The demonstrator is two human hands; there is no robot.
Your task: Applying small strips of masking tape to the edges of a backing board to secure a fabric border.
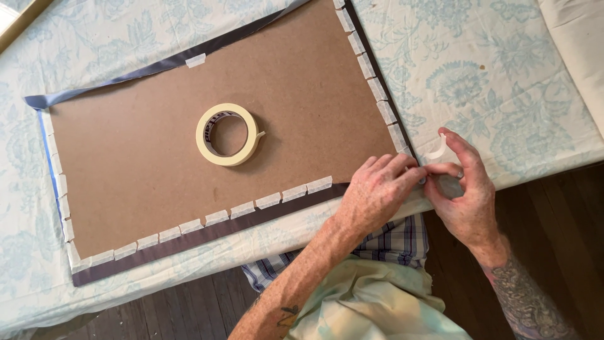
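Floral cloth (503,75); tape strip (435,151) within right grip (462,189).

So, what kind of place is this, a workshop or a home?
Probably a room in a home used for craft work, not a workshop. The table is covered with a floral cloth, the floor is dark wood, and a roll of masking tape lies on a brown board edged with tape pieces.

No packages, labels, signs or screens show anywhere in this view.
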